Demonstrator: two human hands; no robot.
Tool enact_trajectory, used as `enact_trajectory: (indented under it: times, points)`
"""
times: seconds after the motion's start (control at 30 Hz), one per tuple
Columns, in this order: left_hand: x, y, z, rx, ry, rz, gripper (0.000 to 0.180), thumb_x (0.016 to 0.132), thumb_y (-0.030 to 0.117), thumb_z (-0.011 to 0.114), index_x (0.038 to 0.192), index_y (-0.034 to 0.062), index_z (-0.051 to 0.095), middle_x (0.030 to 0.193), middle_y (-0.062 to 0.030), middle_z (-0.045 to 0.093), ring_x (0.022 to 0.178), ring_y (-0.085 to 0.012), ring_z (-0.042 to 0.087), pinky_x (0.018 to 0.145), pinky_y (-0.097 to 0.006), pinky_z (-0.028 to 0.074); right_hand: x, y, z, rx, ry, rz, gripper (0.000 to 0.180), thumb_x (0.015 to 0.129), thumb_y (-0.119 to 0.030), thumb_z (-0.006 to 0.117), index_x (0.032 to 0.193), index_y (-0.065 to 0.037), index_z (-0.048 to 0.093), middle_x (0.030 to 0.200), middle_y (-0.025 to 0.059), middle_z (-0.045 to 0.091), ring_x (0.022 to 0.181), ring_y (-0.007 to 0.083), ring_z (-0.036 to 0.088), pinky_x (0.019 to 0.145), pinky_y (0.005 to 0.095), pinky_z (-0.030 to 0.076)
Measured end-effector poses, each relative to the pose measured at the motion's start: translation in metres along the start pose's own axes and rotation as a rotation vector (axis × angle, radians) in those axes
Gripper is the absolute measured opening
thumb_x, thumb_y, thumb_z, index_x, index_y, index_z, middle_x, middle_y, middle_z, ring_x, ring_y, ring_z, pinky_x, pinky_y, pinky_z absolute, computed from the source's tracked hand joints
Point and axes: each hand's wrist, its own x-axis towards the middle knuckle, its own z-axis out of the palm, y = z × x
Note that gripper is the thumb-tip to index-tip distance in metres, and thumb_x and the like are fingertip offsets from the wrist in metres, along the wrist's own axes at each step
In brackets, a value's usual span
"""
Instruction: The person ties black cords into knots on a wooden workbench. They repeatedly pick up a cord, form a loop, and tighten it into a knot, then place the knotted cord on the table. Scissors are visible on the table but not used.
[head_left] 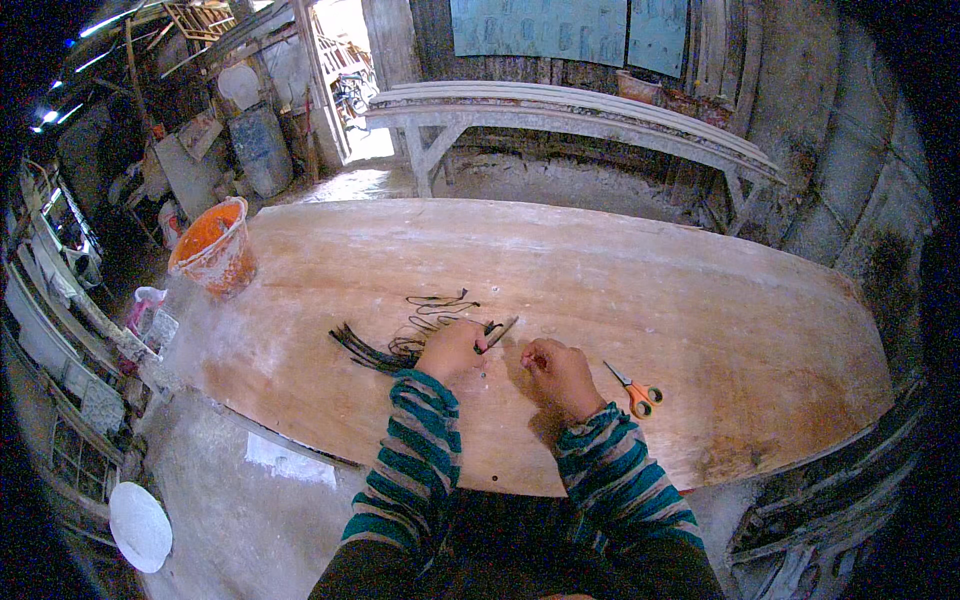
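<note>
My left hand [453,348] is closed around a short, thin, greyish-brown stick [502,334] that slants up to the right, with dark cord at its base. Loose loops of thin black cord [437,302] spread on the wooden tabletop [700,310] just beyond that hand. To its left lies a bundle of black cord strands [362,350], partly behind the hand. My right hand [563,378] is a short way to the right, thumb and fingers pinched together; whatever is between them is too small to tell. Scissors with orange handles [636,392] lie right of it, blades pointing away.
An orange bucket [228,262] smeared with white stands at the table's far left. Past the table is a long, pale wooden bench [560,108] with a pot [638,88] on it. A white round basin [140,527] is at lower left. A bright doorway opens at the back.
</note>
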Motion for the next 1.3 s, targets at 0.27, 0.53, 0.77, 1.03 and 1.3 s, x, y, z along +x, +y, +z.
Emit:
enact_trajectory:
  times: [0.27,0.53,0.77,1.03,1.3]
  points:
    - [0.002,0.017,-0.015,-0.365,-0.037,-0.004,0.019,0.071,0.019,0.066,0.075,0.0038,0.055,0.071,-0.0052,0.058,0.061,-0.0163,0.055,0.053,-0.029,0.043,-0.001,-0.01,-0.008,0.029,0.003,0.024,0.012,0.074,-0.019,0.057,0.077,-0.007,0.058,0.069,0.0152,0.059,0.063,0.0307,0.058,0.06,0.0371,0.047]
    - [0.005,0.047,-0.014,-1.339,0.037,-0.095,0.014,0.082,0.019,0.058,0.081,0.008,0.049,0.068,-0.0007,0.054,0.052,-0.0088,0.053,0.047,-0.017,0.04,0.002,-0.002,-0.005,0.782,-0.114,0.188,0.017,0.081,-0.017,0.058,0.091,-0.003,0.056,0.081,0.0,0.056,0.076,0.0096,0.051,0.069,0.0232,0.042]
    - [0.011,0.048,0.002,-1.624,0.066,-0.057,0.01,0.083,0.013,0.055,0.089,0.0082,0.049,0.072,-0.0022,0.054,0.056,-0.013,0.055,0.048,-0.024,0.045,0.002,-0.003,-0.009,1.004,-0.137,0.171,0.012,0.081,-0.016,0.058,0.086,-0.006,0.055,0.08,-0.0026,0.055,0.075,0.0072,0.05,0.073,0.0221,0.04]
    - [0.002,0.063,-0.001,-1.609,0.098,-0.013,0.011,0.082,0.014,0.057,0.088,0.0082,0.05,0.078,-0.0033,0.057,0.07,-0.0139,0.058,0.058,-0.026,0.048,0.003,0.001,-0.018,1.155,-0.084,0.199,0.014,0.081,-0.011,0.056,0.093,-0.006,0.051,0.078,-0.0008,0.053,0.072,0.01,0.051,0.068,0.024,0.042]
    - [0.005,0.067,0.003,-1.389,0.338,0.004,0.007,0.079,0.006,0.057,0.081,0.006,0.051,0.078,-0.0036,0.058,0.066,-0.0109,0.057,0.056,-0.024,0.047,0.003,-0.008,-0.022,1.169,-0.162,0.254,0.02,0.081,-0.011,0.056,0.099,-0.006,0.049,0.074,-0.0002,0.052,0.066,0.0087,0.05,0.061,0.0225,0.043]
